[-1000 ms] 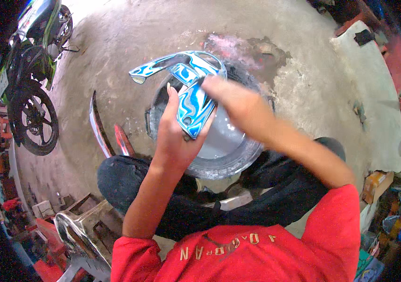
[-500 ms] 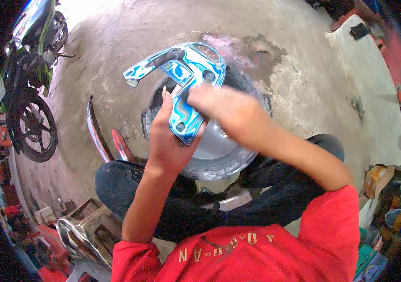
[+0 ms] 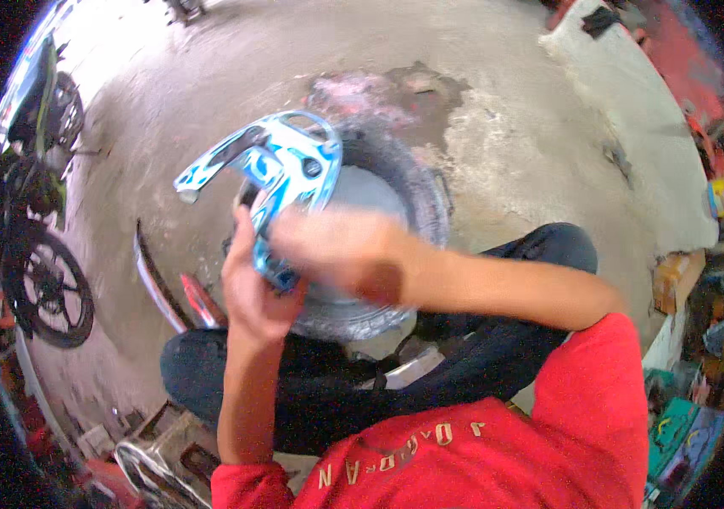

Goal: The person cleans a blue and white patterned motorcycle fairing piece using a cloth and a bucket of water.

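My left hand grips the lower end of a curved, flat part with a glossy blue-and-white swirl pattern and round holes. The part's bent arm points to the far left. My right hand, smeared by motion, is curled over the lower portion of the part. Its fingertips are hidden, and I cannot make out what it holds, if anything. Beneath both hands stands a round black tub with greyish contents, between my folded legs.
A motorcycle stands at the left. Two slim red pieces, one long and curved and one short, lie beside my left knee. A cardboard box and a yellow container are at the right. A metal frame is at lower left.
The part and both hands have shifted left and nearer in the picture as the view turned. My right hand has moved down along the part toward its lower end.
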A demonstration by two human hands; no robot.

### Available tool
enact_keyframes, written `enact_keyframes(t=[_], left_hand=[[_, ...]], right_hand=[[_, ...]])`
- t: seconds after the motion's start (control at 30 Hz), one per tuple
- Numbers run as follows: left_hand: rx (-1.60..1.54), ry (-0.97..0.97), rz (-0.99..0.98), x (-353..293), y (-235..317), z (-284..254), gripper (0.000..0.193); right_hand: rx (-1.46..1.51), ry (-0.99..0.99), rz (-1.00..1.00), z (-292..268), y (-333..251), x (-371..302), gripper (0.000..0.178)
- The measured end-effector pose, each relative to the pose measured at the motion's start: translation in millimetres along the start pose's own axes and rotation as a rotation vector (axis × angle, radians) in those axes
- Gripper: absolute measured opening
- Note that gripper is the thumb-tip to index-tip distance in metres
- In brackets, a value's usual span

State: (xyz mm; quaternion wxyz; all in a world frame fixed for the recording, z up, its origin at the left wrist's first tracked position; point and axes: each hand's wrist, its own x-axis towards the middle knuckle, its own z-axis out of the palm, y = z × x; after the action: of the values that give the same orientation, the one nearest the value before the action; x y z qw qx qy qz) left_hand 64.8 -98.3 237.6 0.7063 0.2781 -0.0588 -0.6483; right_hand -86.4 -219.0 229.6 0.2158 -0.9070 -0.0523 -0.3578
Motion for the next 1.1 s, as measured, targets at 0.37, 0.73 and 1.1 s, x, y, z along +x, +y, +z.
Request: enact_keyframes(t=[0.37,0.73,1.1], left_hand=[[-0.171,-0.165,0.04,4,-3,-13,0.057],[-0.116,0.162,0.065,4,-4,19,0.058],[-0.088,0.166,0.095,6,-1,19,0.054]], right_hand=[[-0.059,-0.025,0.066,-7,11,-5,0.037],[-0.173,-0.154,0.386,-25,62,0,0.039],[-0.156,-0.032,0.648,-22,116,-22,0.025]])
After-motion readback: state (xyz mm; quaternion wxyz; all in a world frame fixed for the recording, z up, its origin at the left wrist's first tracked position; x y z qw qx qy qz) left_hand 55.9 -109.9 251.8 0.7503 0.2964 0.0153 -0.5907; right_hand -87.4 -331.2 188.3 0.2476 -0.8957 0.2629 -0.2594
